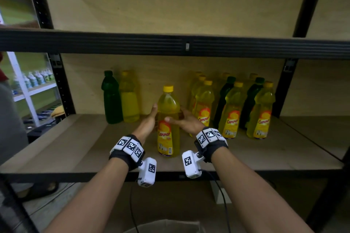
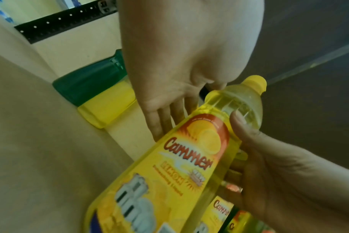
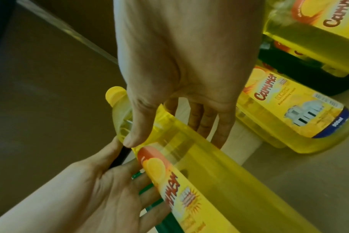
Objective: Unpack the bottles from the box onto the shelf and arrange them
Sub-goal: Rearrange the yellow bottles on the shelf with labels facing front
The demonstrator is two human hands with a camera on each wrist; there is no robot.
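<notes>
A yellow Cammer bottle [image 1: 168, 119] [image 2: 191, 159] [image 3: 199, 170] with a yellow cap stands upright on the wooden shelf [image 1: 75, 147], near its middle. My right hand [image 1: 182, 120] [image 3: 179, 94] grips it at the shoulder, thumb across the front and fingers round the back. My left hand [image 1: 149, 119] [image 2: 165, 110] lies flat against the bottle's left side, fingers straight. A row of several yellow and dark green bottles [image 1: 233, 109] stands to the right. At the back left are a green bottle [image 1: 111, 98] and a plain yellow bottle [image 1: 129, 98].
The black beam of the upper shelf [image 1: 170, 43] runs low above the bottle caps. Black uprights [image 1: 62, 85] stand at both ends. A cardboard box [image 1: 164, 226] shows at the bottom edge, below the shelf. Bare board lies between the two bottle groups.
</notes>
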